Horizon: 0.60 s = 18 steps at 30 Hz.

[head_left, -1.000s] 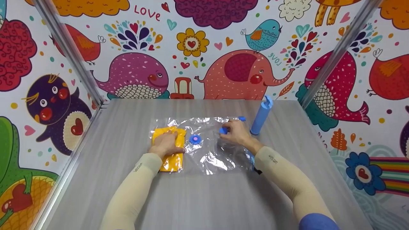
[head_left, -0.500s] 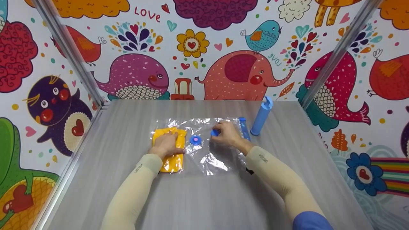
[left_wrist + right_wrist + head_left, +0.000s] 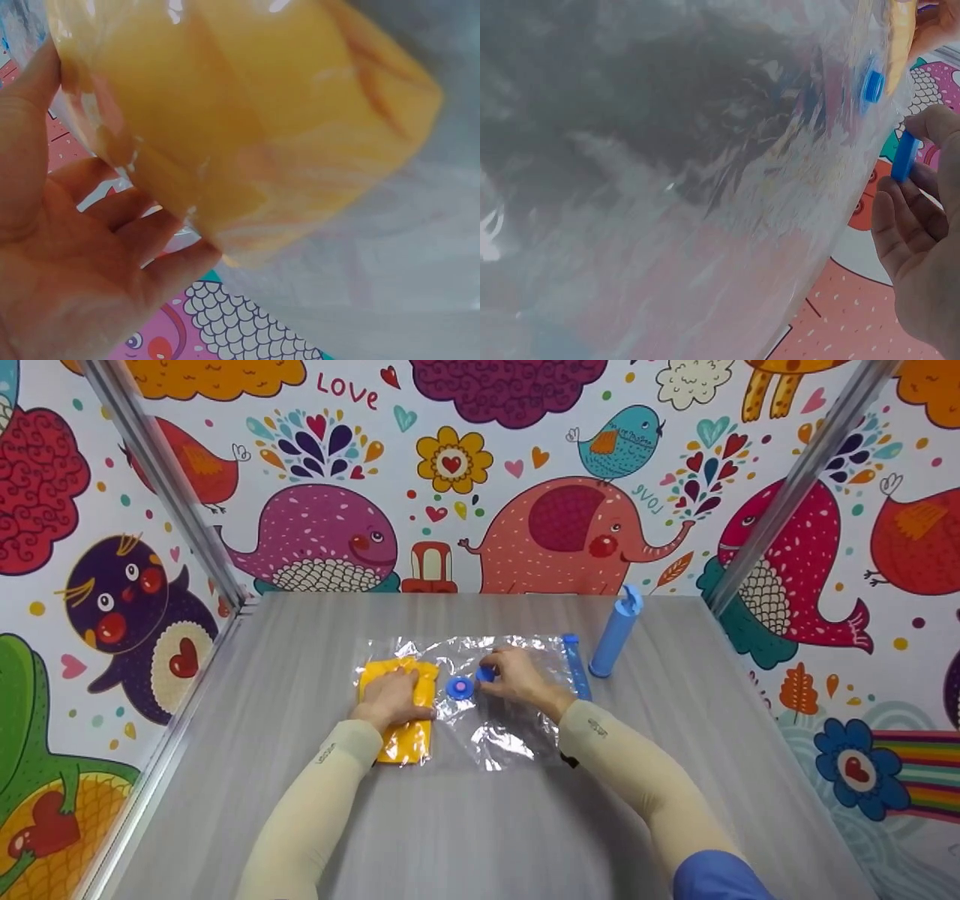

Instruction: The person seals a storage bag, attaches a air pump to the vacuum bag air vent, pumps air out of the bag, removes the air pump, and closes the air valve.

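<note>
A clear plastic vacuum storage bag [image 3: 517, 735] lies flat on the table. Inside its left end is a folded yellow cloth [image 3: 405, 746]. My left hand [image 3: 388, 697] rests on the bag over this cloth, fingers spread and fairly straight. Right of the cloth, a round blue valve [image 3: 460, 688] with a pink centre is set in the film. My right hand [image 3: 517, 675] pinches a round blue valve cap [image 3: 486, 673] just right of the valve, apart from it. In the right wrist view the cap [image 3: 904, 156] stands edge-on between thumb and fingers.
A light blue hand pump [image 3: 615, 631] stands upright behind the bag's right end. Along that end runs a blue strip [image 3: 579, 675], with a blue slider [image 3: 571, 639] at its far corner. Patterned walls and metal posts [image 3: 161, 480] border the grey table [image 3: 480, 840].
My right hand has moved left across the bag with the cap, from near the blue strip to beside the valve. The left hand has stayed on the yellow cloth.
</note>
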Each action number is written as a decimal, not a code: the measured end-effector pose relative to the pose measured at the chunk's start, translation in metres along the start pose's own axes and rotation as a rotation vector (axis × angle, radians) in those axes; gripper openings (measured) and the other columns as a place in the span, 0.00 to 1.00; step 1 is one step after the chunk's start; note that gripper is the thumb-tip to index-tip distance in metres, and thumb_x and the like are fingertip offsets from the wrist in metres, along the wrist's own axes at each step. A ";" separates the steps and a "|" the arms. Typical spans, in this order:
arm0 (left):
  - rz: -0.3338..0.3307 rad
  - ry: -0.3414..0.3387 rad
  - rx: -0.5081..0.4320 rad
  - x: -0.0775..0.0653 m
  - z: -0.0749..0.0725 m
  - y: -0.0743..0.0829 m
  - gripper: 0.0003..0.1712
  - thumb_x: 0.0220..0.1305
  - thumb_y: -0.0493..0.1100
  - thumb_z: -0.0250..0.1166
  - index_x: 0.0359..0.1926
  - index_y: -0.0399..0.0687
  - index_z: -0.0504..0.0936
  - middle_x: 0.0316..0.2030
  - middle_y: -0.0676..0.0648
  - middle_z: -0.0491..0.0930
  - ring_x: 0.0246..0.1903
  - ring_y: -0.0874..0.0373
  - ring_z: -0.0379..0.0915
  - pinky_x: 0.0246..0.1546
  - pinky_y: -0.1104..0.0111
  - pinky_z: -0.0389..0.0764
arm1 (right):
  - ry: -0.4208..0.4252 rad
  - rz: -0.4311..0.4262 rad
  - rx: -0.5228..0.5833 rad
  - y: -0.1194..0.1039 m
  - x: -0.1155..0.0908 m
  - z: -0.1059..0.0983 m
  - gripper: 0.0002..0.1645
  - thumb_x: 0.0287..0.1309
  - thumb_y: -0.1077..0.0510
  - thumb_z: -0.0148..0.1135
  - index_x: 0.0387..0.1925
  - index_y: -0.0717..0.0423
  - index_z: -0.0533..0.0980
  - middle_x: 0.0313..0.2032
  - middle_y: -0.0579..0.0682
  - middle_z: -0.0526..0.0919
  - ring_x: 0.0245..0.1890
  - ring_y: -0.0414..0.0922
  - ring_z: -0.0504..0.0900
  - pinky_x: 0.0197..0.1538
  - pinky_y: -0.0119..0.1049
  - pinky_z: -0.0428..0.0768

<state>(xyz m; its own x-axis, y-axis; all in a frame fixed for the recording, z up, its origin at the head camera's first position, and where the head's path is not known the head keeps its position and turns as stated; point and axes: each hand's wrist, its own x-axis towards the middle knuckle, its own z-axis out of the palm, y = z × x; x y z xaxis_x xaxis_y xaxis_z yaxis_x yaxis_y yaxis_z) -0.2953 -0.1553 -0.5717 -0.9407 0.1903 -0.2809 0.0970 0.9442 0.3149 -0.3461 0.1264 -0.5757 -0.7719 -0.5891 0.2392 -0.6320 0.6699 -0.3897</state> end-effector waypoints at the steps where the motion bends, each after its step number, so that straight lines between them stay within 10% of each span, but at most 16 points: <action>1: 0.001 -0.001 0.002 0.000 0.000 0.000 0.59 0.68 0.67 0.78 0.87 0.43 0.63 0.86 0.32 0.63 0.87 0.33 0.59 0.90 0.41 0.61 | 0.000 -0.010 0.000 -0.001 0.001 0.001 0.21 0.60 0.57 0.77 0.52 0.65 0.90 0.41 0.61 0.92 0.41 0.57 0.92 0.48 0.48 0.93; 18: 0.033 0.016 0.030 -0.002 -0.003 0.002 0.58 0.69 0.66 0.78 0.86 0.39 0.65 0.85 0.31 0.64 0.87 0.33 0.59 0.89 0.42 0.61 | -0.097 -0.053 -0.051 -0.013 0.013 0.019 0.21 0.65 0.54 0.76 0.56 0.60 0.90 0.45 0.59 0.92 0.45 0.55 0.91 0.50 0.51 0.90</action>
<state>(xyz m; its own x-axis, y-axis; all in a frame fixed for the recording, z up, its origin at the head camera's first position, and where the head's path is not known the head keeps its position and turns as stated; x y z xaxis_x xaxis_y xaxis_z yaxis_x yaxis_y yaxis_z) -0.2943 -0.1544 -0.5682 -0.9420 0.2176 -0.2556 0.1380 0.9452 0.2960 -0.3461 0.1014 -0.5844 -0.7288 -0.6634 0.1698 -0.6760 0.6575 -0.3328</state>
